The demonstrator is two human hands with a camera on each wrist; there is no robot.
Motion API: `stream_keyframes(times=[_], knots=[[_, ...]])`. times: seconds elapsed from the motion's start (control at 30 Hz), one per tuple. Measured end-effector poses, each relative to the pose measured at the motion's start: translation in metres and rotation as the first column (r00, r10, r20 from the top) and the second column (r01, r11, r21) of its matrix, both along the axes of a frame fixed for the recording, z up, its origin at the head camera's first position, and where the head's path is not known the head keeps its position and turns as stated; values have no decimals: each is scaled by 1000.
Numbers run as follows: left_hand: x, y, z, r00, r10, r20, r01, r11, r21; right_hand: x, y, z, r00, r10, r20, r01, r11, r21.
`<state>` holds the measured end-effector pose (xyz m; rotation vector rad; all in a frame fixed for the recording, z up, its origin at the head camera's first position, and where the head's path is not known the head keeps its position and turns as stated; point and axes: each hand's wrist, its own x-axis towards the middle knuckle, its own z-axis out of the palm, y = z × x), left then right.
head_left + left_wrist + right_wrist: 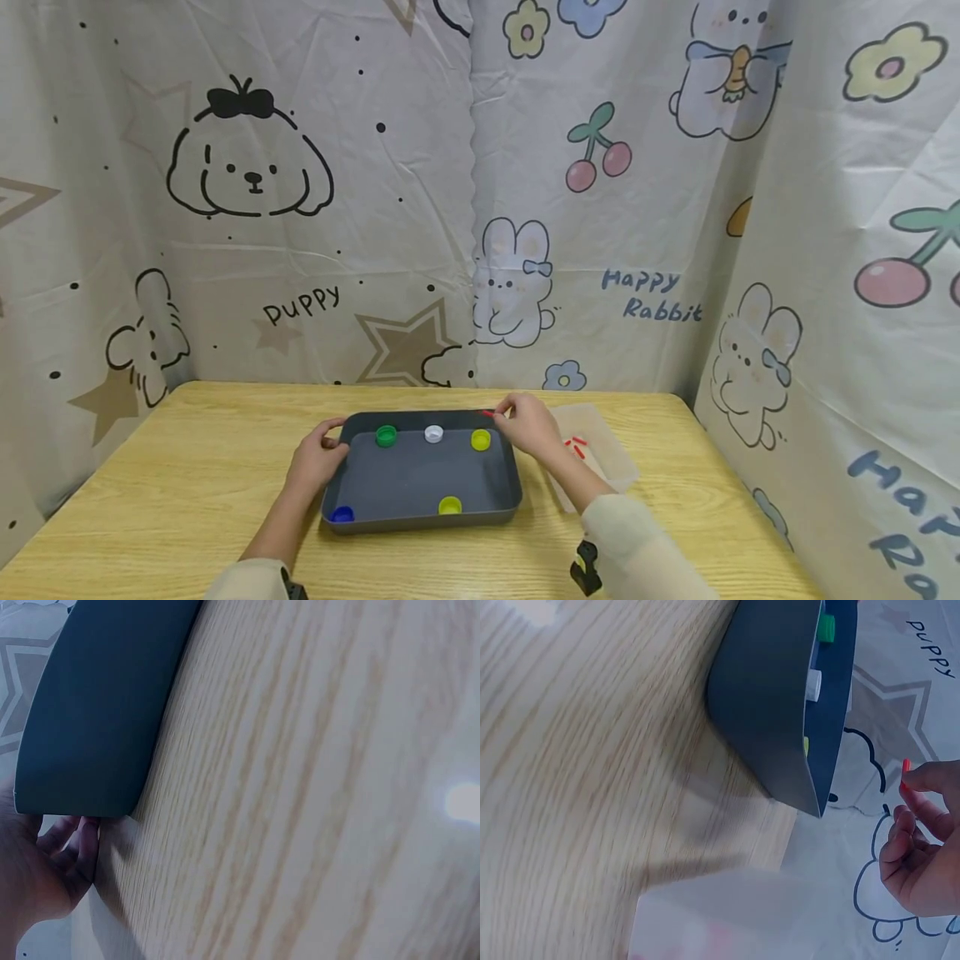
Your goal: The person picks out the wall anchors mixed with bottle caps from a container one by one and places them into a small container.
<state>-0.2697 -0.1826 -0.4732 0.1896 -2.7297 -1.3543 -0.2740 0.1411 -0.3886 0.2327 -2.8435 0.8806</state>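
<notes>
A dark grey rectangular tray [405,479] lies on the wooden table. My left hand [318,457] grips its left side, thumb at the rim; in the left wrist view its fingers [75,851] bend against the outer wall. Between thumb and index finger, my right hand [529,429] pinches a small red stick [905,768] above the tray's far right corner. Along the tray's back are a green cap [386,436], a white cap [433,434] and a yellow cap [481,440]. Nearer the front sit a blue cap [342,515] and another yellow cap [450,506].
Right of the tray, partly behind my right forearm, is a translucent shallow box [611,454] with several red sticks [578,451] in it. The wooden table [225,450] runs back to a printed cloth [420,208], which also hangs at both sides.
</notes>
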Motion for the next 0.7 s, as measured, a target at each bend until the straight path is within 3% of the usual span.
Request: stream_keyframes(times=[0.7], knots=[[0,1,0,1000,5,15,-5,1000,3,0,43,5,997,-75,-9,75,997,-27]])
